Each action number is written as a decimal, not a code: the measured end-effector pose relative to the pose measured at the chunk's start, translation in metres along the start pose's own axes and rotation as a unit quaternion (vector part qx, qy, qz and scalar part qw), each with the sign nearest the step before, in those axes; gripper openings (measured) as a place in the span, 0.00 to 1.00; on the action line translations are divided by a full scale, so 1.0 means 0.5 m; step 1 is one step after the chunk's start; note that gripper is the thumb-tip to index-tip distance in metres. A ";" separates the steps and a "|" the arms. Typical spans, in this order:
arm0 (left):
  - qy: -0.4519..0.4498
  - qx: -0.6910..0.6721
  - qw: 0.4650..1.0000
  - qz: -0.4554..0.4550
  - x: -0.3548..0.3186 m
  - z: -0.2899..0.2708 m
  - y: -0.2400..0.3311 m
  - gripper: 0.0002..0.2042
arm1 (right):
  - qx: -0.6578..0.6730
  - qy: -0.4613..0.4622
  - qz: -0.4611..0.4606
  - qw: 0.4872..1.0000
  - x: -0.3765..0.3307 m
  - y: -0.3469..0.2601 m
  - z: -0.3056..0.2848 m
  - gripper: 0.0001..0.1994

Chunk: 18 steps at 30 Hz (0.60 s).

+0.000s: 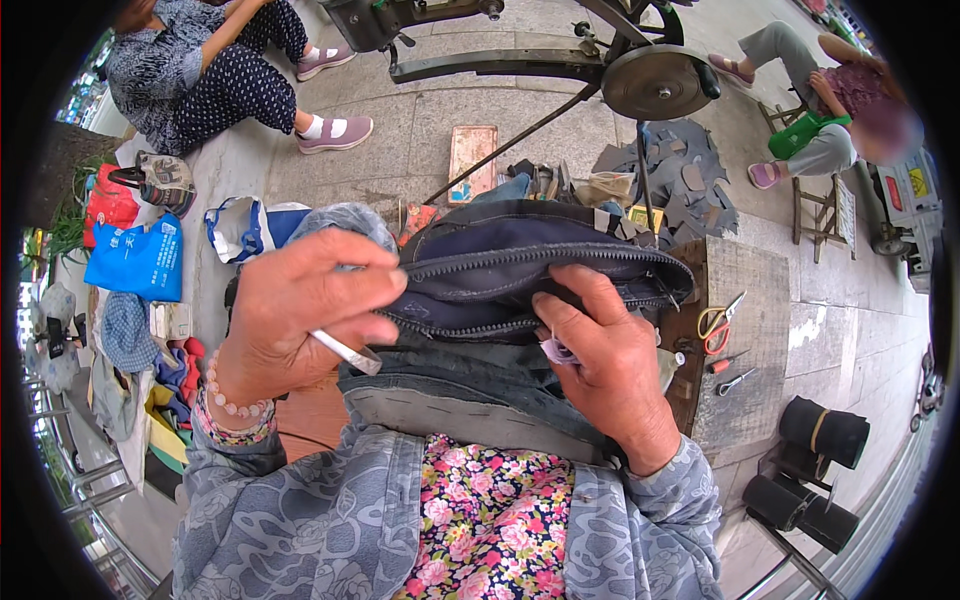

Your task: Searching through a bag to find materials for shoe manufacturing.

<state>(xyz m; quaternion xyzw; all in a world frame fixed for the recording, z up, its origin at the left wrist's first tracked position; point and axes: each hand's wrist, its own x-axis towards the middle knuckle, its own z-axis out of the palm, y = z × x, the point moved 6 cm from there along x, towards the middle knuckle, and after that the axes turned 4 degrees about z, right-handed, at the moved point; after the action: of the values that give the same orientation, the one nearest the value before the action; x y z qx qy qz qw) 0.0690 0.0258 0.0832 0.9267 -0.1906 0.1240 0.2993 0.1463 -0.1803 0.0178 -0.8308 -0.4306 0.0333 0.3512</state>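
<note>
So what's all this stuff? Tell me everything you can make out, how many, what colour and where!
zippered bag: 1, dark, between the hands
small tool: 1, white and metal, in the left hand
machine: 1, dark metal, top middle
tray: 1, pinkish, beyond the bag
scraps: many, grey, ground near the machine
scissors: 1, orange-handled, right
rolls: several, black, lower right
blue bag: 1, blue, left
hat: 1, blue, left
green bag: 1, green, upper right
other people: 2, patterned clothes, upper left and upper right
bracelet: 1, pale pink, left wrist
sleeves: 2, grey-blue, lower edge
left hand: 1, bare, holding the tool
right hand: 1, bare, at the bag's opening
</note>
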 end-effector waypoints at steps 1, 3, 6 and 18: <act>0.036 0.006 0.999 0.036 0.012 -0.006 0.011 0.20 | -0.005 -0.019 -0.009 1.000 -0.001 -0.003 0.005 0.24; 0.036 0.022 0.997 0.061 0.043 0.008 0.025 0.21 | 0.010 -0.032 -0.005 0.999 -0.011 0.002 0.022 0.23; -0.126 0.138 0.982 -0.038 0.082 0.072 0.011 0.16 | -0.009 -0.038 0.021 0.999 -0.015 -0.004 0.028 0.20; 0.064 0.187 0.980 -0.035 0.095 0.022 -0.044 0.06 | -0.116 -0.063 0.015 0.991 -0.031 -0.050 0.008 0.12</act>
<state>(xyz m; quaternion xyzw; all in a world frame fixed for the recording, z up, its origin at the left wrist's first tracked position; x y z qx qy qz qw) 0.1224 0.0226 0.0796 0.9626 -0.1118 0.2056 0.1366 0.1177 -0.1800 0.0264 -0.8685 -0.4404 0.0402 0.2239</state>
